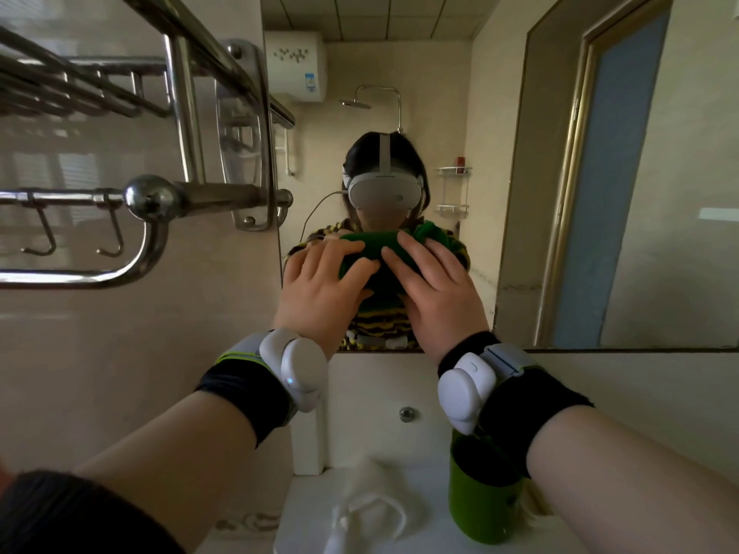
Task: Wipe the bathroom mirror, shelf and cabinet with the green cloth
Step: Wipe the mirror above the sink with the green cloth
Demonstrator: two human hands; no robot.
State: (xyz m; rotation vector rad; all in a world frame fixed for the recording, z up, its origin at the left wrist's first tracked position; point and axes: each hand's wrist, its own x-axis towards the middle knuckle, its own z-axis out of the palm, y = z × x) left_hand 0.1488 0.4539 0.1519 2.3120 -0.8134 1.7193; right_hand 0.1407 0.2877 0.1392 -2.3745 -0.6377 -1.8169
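No legible text — the water heater (295,54) label (310,82) is blurred

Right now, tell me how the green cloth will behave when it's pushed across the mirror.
The green cloth is bunched into a roll between the left hand and right hand, so it is probably soft and floppy, not stiff. Fingers alone hold it, so likely light. On the smooth mirror it should slide easily under pressure.

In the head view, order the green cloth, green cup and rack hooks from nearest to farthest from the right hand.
1. green cloth: gripped in the right hand itself, centre.
2. green cup: lower right, under that hand's wrist.
3. rack hooks: far left, hanging from the metal rail.
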